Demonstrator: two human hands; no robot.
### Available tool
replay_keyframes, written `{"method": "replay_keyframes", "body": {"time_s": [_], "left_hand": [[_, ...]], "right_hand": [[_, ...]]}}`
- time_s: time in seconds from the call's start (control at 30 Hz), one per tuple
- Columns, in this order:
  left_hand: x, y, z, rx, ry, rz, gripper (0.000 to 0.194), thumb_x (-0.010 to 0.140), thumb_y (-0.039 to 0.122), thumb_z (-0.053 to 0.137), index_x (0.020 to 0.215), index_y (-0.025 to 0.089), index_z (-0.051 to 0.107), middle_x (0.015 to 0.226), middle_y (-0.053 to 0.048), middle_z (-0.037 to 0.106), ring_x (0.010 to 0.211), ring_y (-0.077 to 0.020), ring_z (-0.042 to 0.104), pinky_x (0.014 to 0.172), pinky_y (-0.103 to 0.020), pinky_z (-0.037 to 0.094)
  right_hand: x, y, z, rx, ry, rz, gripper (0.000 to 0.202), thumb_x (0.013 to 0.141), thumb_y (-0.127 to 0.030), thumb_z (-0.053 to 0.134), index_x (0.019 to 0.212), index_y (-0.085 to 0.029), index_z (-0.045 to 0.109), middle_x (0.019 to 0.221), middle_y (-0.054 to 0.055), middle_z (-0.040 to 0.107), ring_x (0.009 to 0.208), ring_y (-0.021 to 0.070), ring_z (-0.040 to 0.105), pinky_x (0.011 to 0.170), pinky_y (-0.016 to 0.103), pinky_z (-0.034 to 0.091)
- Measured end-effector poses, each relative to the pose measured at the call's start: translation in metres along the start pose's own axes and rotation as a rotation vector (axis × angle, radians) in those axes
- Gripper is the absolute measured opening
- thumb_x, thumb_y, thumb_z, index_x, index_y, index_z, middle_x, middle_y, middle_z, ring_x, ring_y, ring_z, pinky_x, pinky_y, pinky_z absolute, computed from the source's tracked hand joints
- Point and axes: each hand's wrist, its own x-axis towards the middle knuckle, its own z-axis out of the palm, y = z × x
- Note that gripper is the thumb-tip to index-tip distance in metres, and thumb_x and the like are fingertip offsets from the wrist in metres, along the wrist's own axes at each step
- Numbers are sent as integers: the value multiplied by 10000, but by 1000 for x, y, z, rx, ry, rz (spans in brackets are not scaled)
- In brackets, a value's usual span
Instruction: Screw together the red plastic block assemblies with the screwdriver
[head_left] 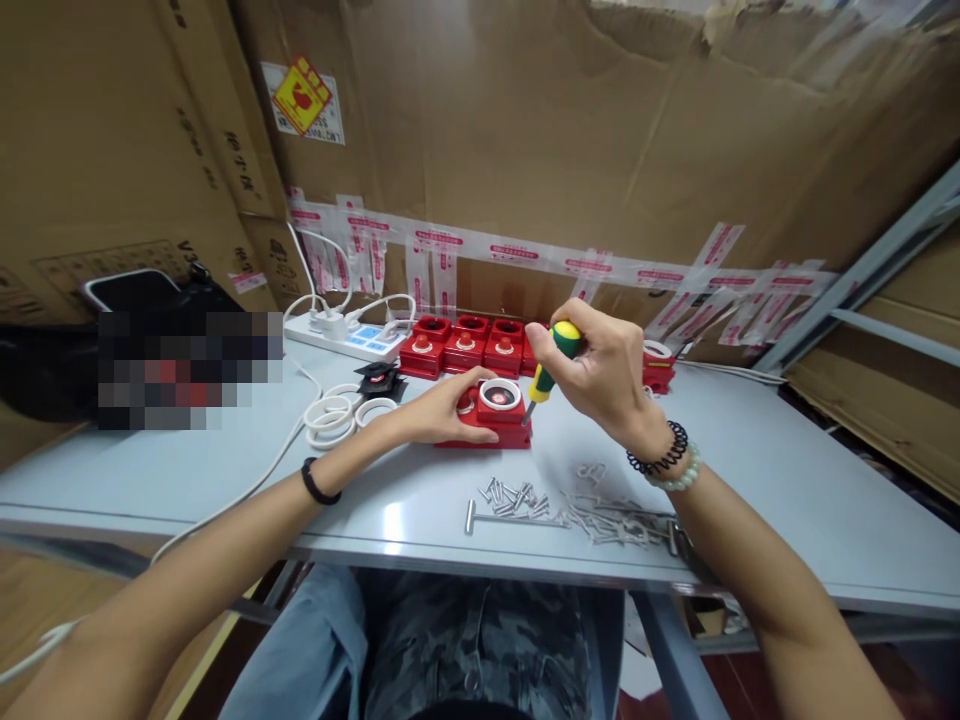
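Head view: red box; white-ringed

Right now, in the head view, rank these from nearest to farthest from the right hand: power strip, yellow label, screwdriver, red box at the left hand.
1. Screwdriver, gripped in the right hand.
2. Red box, to its left, held by the left hand.
3. Power strip, farther left, on the table.
4. Yellow label, upper left, on the cardboard.

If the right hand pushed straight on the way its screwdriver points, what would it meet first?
Most likely the red device the left hand holds: the screwdriver in the right hand slants down toward its right end, though contact is unclear.
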Motion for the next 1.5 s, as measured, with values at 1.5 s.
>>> {"method": "replay_keyframes", "body": {"time_s": [1.5], "left_hand": [[-1,3,1,-1,1,2,641,674,418,756,1219,220,483,1225,-66,594,1118,-245,574,976,-366,435]], "right_hand": [[15,15,-29,422,-432,44,301,782,-381,685,976,-152,665,823,35,678,675,138,603,630,298,519]]}}
